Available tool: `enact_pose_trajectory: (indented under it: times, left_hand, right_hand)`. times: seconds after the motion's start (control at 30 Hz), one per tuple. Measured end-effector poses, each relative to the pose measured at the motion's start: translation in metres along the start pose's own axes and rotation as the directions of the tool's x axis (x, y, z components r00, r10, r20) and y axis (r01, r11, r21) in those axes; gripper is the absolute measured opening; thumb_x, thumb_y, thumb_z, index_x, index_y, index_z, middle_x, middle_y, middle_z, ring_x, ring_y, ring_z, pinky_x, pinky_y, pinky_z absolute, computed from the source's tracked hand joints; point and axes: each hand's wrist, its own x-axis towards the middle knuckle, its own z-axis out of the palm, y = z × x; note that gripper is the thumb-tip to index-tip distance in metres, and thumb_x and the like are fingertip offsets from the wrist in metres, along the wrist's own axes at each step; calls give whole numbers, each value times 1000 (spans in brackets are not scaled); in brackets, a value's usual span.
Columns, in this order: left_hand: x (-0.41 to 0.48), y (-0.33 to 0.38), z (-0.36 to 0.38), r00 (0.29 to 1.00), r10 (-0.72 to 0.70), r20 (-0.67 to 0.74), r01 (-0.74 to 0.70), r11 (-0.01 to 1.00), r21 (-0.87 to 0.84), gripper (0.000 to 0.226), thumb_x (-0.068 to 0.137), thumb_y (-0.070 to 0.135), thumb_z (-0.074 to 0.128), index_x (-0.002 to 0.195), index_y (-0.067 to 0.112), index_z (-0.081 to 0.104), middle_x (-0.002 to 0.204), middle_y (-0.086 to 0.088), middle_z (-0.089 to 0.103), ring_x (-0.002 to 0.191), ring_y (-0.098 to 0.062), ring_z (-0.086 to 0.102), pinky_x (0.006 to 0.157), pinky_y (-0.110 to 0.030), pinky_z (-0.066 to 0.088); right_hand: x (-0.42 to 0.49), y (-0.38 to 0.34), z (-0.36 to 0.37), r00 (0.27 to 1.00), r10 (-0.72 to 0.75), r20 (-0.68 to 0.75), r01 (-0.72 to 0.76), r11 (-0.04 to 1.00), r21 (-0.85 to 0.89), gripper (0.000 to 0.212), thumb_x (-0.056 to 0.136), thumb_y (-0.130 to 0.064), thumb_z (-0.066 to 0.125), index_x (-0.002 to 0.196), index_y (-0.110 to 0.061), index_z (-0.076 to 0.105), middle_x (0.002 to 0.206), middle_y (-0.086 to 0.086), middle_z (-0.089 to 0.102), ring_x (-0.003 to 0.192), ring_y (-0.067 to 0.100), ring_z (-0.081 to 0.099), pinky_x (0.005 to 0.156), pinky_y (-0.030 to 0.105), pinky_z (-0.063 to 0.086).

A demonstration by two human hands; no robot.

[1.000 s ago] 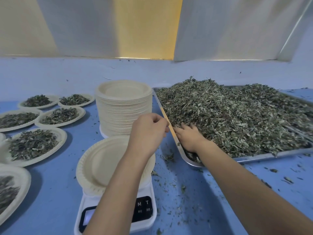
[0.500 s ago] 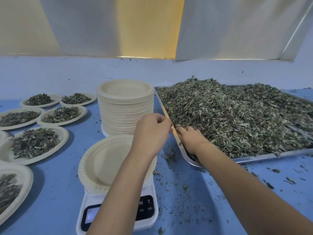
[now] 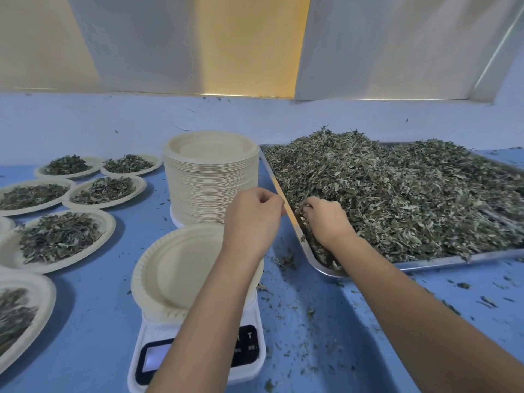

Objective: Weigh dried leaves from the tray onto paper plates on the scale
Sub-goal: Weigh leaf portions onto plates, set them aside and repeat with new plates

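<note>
A metal tray (image 3: pixel 453 258) at the right is heaped with dried leaves (image 3: pixel 397 199). An empty paper plate (image 3: pixel 175 268) sits on the white digital scale (image 3: pixel 198 353) at the front centre. My right hand (image 3: pixel 326 222) is dug into the leaves at the tray's near left corner, fingers curled around a handful. My left hand (image 3: pixel 252 219) hovers over the plate's far right edge, fingers closed, thumb and fingertips pinched at the tray's left rim. My left forearm hides part of the plate and the scale's display.
A tall stack of empty paper plates (image 3: pixel 211 177) stands behind the scale, close to the tray's left rim. Several plates filled with leaves (image 3: pixel 59 236) lie at the left. Leaf crumbs are scattered on the blue table (image 3: pixel 312 321) in front of the tray.
My right hand's fingers, earlier laid flatter on the leaves, have curled into the pile. My left hand has stayed at the tray rim.
</note>
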Motion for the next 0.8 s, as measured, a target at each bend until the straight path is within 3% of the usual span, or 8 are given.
enact_pose_trajectory:
  times: [0.07,0.17,0.23,0.33,0.43,0.57,0.63,0.8]
  left_hand:
    - [1,1,8,987,-146,-62,128,962,-242,17,89,15,47,73,16,51,74,-1,54,67,-17,46,74,-34,42]
    - [9,4,29,917,-392,79,349,690,-634,18,96,20,42,80,17,50,76,0,49,65,-9,42,70,-27,39]
    - [14,6,48,878,-412,244,443,505,-741,27,99,26,40,114,13,58,117,-6,59,97,-12,55,87,-29,43]
    - [20,6,69,831,-428,356,511,336,-791,55,99,38,39,147,12,29,153,-8,28,141,-20,27,115,-34,23]
    - [22,7,75,809,-447,381,535,295,-792,61,98,45,35,149,12,24,156,-7,16,144,-21,13,116,-34,14]
    - [22,8,69,844,-397,361,485,277,-830,59,101,42,29,145,4,28,150,-11,33,138,-22,32,106,-31,31]
    - [23,9,60,860,-383,336,455,280,-845,59,102,40,28,146,1,23,152,-13,28,141,-23,26,110,-33,26]
    - [20,18,32,924,-318,214,338,414,-845,61,101,39,29,150,5,15,154,-14,22,143,-21,21,115,-32,16]
  right_hand:
    - [0,0,-5,998,2,-61,7,988,153,28,101,-17,39,120,-11,60,84,10,64,71,26,56,59,29,40]
    - [-4,0,-11,991,48,-122,-3,937,350,31,100,-20,44,126,-11,60,85,6,64,74,24,59,49,13,36]
    - [-4,2,-15,982,86,-166,-6,902,432,32,100,-21,46,128,-11,59,106,11,67,86,24,58,57,14,33]
    - [-5,1,-20,974,159,-159,-27,784,620,35,99,-22,48,132,-10,56,129,7,59,102,9,47,84,16,31]
    - [-6,1,-24,967,221,-126,-45,637,769,38,99,-22,49,135,-10,52,138,3,52,108,2,39,92,17,29]
    - [-7,-2,-30,960,214,-180,5,630,776,38,99,-22,49,135,-9,52,137,3,53,117,7,47,97,21,34]
    - [-7,-6,-35,954,208,-214,36,631,775,38,99,-22,49,135,-10,52,134,1,54,114,5,47,95,19,33]
    - [-11,-27,-58,944,246,-220,74,490,869,41,98,-22,50,139,-13,47,141,-3,49,116,0,41,97,19,30]
